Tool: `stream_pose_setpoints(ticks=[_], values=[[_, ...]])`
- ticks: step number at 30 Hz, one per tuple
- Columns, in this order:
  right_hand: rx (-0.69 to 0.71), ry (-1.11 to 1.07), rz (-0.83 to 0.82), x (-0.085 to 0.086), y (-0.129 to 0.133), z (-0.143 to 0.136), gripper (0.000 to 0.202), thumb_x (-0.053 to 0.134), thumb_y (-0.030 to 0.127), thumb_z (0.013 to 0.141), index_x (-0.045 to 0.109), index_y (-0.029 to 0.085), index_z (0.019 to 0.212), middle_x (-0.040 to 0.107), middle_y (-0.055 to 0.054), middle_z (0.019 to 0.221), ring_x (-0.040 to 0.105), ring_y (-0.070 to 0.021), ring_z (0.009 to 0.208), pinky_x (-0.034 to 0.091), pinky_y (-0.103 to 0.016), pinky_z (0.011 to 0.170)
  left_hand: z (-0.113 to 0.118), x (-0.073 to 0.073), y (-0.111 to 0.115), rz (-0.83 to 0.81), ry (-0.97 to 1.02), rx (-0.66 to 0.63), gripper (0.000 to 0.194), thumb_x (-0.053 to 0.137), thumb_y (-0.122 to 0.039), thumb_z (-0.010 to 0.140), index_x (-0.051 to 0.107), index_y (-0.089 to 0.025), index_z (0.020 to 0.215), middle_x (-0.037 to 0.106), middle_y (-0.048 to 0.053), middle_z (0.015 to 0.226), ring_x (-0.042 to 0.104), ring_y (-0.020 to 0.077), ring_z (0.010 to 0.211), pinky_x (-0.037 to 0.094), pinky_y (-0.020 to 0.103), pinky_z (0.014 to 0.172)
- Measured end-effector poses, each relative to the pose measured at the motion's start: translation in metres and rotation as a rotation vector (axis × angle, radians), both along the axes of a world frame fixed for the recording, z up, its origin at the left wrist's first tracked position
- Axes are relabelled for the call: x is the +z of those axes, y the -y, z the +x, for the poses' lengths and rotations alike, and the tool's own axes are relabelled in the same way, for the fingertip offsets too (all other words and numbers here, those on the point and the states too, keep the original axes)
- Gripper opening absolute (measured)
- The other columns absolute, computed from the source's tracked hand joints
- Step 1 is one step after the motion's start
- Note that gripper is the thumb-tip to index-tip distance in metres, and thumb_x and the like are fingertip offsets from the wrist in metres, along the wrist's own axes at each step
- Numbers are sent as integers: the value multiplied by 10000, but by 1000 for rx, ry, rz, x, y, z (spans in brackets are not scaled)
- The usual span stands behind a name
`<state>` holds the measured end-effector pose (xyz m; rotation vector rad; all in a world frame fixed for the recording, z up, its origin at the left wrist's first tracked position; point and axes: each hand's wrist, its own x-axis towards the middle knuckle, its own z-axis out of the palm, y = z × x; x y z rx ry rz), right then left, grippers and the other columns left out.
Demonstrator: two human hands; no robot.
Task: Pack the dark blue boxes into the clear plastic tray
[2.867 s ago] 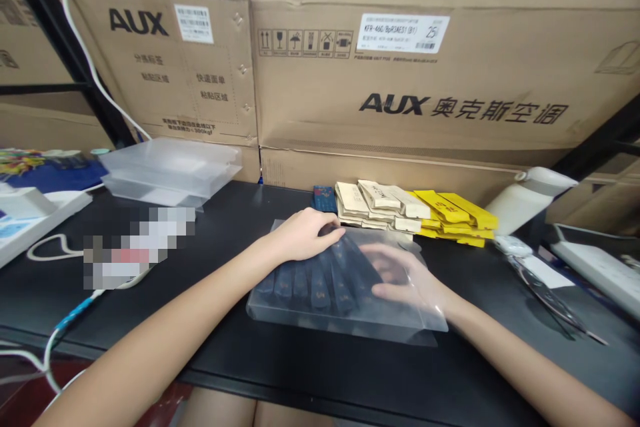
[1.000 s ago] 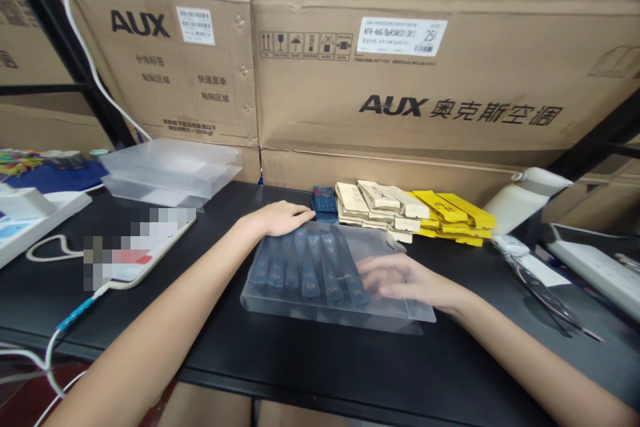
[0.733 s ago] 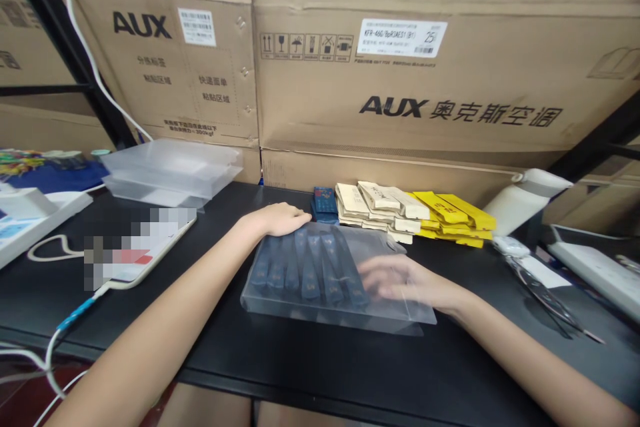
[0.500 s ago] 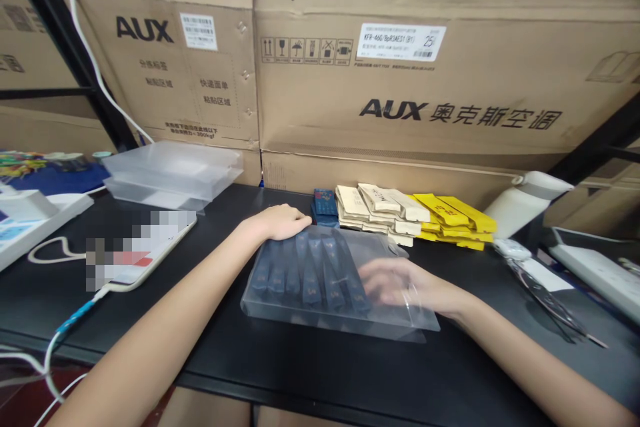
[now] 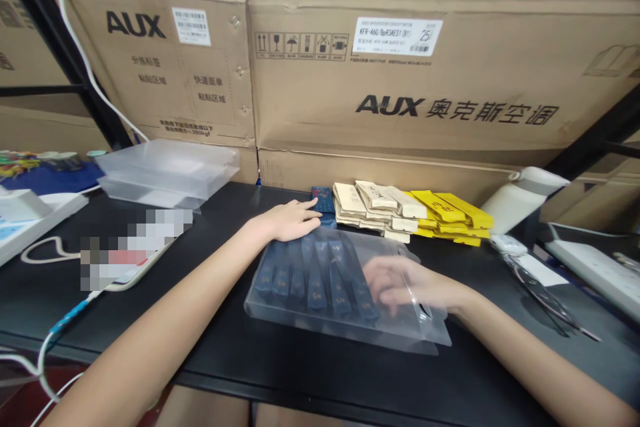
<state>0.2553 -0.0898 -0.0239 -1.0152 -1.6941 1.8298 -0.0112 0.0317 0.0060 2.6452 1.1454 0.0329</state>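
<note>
A clear plastic bag [image 5: 400,333] lies on the black table, with several dark blue packets [image 5: 317,280] side by side inside it. My right hand [image 5: 395,280] is inside the bag, seen through the plastic, just right of the packets; its fingers are curled, and whether they grip anything is hard to make out. Above the bag's far left edge, my left hand [image 5: 295,219] has its fingers apart, the tips at a small stack of blue packets [image 5: 323,199]. Right of that stack are cream packets [image 5: 383,203] and yellow packets [image 5: 450,213].
Empty clear bags [image 5: 167,170] lie at the back left, near a charging phone [image 5: 145,253]. A white bottle [image 5: 525,197], glasses [image 5: 545,300] and a power strip [image 5: 590,267] are at the right. Large cardboard boxes [image 5: 450,80] stand behind.
My left hand has moved slightly right and its fingers have spread toward the blue stack. The bag has shifted a little right and nearer, with my right hand still inside.
</note>
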Motion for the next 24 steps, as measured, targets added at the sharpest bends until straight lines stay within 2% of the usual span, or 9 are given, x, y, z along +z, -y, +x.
stream_pose_setpoints(ticks=[4,8,16,20,24], values=[[-10,13,6,1,1,-1,353,786,325,765,609,175,1031,684,-19,831,674,-141,751,546,-208,556,0,0,0,2,-15,-8,583,233,-507,947,482,-263,1414,231,2,1587,370,325,1395,337,500,1094],[-15,27,6,1,2,-1,357,785,328,765,605,170,1029,687,-27,858,678,-144,771,549,-207,559,1,-1,0,23,-28,-2,626,229,-530,946,470,-211,1427,384,50,1528,427,313,1363,354,455,1092],[-2,15,4,1,1,-1,310,771,287,787,607,174,1024,688,-17,837,682,-137,770,563,-200,563,-1,-6,-1,96,27,-4,635,254,-572,940,558,-190,1346,524,97,1432,506,316,1292,389,434,1062],[-6,31,2,0,0,0,315,771,297,788,608,179,1031,693,-17,850,684,-147,776,560,-213,569,0,-6,-1,90,42,-4,583,229,-493,963,565,-187,1328,485,90,1467,458,272,1336,357,400,1090],[-5,31,5,-1,0,0,311,771,288,788,604,177,1025,690,-12,832,681,-141,758,558,-210,563,0,-6,-1,50,59,43,624,215,-532,963,451,-181,1423,324,97,1565,342,283,1413,308,426,1121]])
